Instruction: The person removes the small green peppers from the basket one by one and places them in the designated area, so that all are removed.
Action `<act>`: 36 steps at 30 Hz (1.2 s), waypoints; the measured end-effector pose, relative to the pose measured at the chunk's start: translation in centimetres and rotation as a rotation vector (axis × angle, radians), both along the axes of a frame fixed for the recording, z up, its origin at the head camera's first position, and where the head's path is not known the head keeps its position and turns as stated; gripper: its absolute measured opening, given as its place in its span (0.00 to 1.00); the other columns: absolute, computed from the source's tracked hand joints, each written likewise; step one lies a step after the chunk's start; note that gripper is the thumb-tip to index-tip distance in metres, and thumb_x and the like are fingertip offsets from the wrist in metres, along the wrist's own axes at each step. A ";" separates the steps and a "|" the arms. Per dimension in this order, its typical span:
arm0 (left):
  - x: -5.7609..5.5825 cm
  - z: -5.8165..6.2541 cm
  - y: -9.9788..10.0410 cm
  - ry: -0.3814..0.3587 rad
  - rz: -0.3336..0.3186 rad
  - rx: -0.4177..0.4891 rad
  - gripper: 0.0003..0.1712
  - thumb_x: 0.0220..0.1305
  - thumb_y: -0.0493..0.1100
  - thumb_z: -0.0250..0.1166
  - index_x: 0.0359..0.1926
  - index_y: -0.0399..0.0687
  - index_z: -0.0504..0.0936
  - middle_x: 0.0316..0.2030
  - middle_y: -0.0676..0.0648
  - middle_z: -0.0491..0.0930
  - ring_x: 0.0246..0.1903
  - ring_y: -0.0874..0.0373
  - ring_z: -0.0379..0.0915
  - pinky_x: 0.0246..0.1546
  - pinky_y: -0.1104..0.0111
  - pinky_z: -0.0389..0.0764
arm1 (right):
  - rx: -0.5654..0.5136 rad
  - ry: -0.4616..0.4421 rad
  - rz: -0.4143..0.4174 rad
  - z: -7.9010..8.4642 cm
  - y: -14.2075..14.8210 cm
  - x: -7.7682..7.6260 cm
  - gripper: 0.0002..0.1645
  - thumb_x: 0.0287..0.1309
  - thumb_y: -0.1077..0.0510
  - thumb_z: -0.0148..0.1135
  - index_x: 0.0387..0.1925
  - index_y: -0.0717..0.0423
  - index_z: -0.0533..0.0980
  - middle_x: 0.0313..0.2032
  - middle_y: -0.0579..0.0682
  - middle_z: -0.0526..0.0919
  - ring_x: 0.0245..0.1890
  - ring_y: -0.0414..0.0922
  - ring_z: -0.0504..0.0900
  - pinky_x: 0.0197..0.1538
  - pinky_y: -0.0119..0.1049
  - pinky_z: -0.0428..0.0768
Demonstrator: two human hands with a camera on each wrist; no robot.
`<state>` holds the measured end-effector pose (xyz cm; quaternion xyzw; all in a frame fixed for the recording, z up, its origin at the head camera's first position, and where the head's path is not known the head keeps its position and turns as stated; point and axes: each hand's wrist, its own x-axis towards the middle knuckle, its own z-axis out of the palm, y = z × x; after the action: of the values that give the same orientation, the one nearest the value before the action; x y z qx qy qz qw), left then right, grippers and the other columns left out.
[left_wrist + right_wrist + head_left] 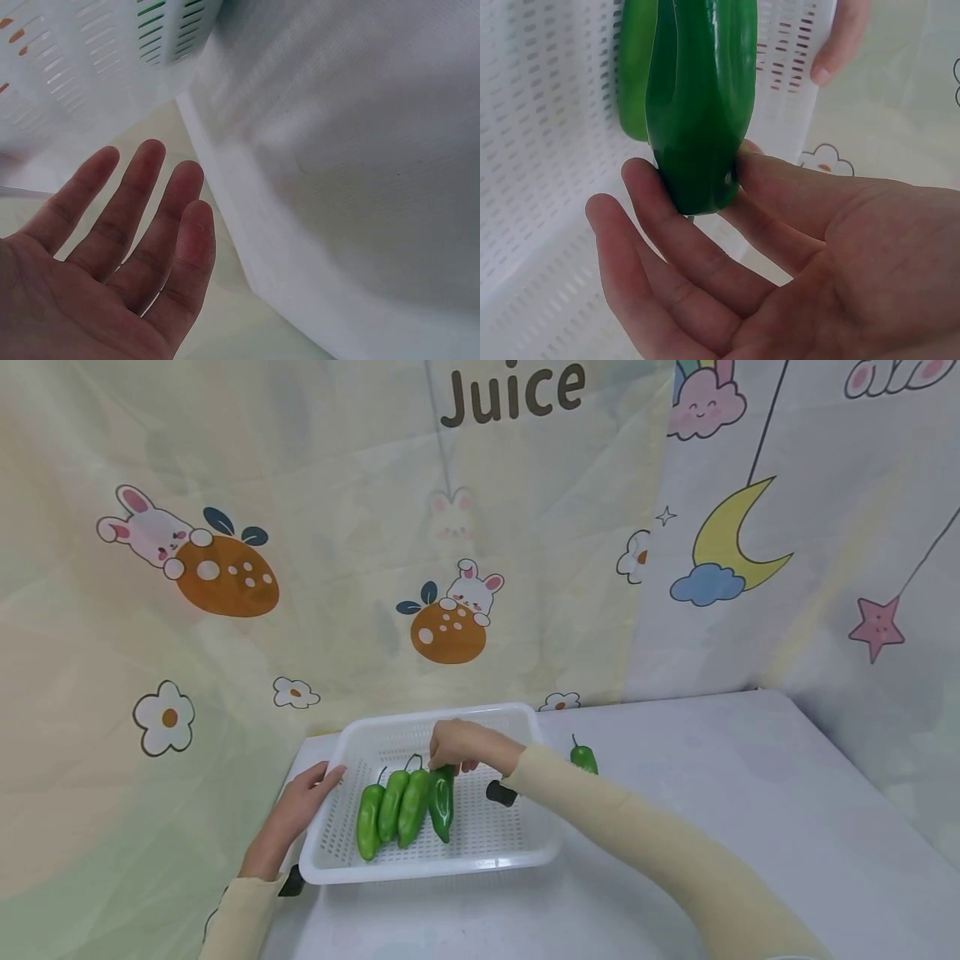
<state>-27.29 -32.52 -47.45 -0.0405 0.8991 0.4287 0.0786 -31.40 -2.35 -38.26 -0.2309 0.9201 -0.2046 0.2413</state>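
My right hand pinches the stem end of a dark green pepper over the white basket. In the right wrist view, thumb and fingers close round the top of this glossy pepper. Three lighter green peppers lie side by side in the basket to its left, the nearest being one green pepper. My left hand is at the basket's left side, thumb at the rim. Its fingers are extended below the perforated wall in the left wrist view.
Another green pepper lies on the white table right of the basket, partly hidden behind my right sleeve. A printed cloth hangs behind the table and along its left side.
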 end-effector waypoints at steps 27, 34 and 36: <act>-0.2 -0.4 -0.1 0.003 0.002 -0.001 0.39 0.72 0.71 0.49 0.69 0.48 0.67 0.51 0.36 0.82 0.33 0.54 0.87 0.30 0.60 0.89 | -0.028 0.029 0.057 2.0 3.2 0.7 0.09 0.68 0.53 0.64 0.33 0.47 0.88 0.29 0.56 0.90 0.25 0.49 0.84 0.19 0.29 0.73; -0.2 -0.3 -0.1 0.012 0.000 -0.015 0.39 0.72 0.70 0.49 0.69 0.47 0.67 0.50 0.37 0.82 0.32 0.54 0.87 0.30 0.61 0.89 | -0.047 0.037 0.069 2.7 3.9 1.0 0.09 0.69 0.52 0.63 0.38 0.47 0.88 0.27 0.51 0.89 0.29 0.52 0.86 0.20 0.28 0.74; -0.2 -0.3 -0.1 0.014 0.001 -0.016 0.39 0.72 0.70 0.49 0.68 0.47 0.67 0.50 0.37 0.82 0.32 0.54 0.87 0.30 0.61 0.89 | -0.057 0.038 0.067 3.0 4.2 1.2 0.09 0.69 0.53 0.62 0.40 0.48 0.87 0.28 0.53 0.89 0.32 0.54 0.87 0.21 0.29 0.74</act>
<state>-27.45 -32.62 -47.75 -0.0387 0.9030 0.4218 0.0715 -30.18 1.90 -35.24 -0.2722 0.9101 -0.2179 0.2238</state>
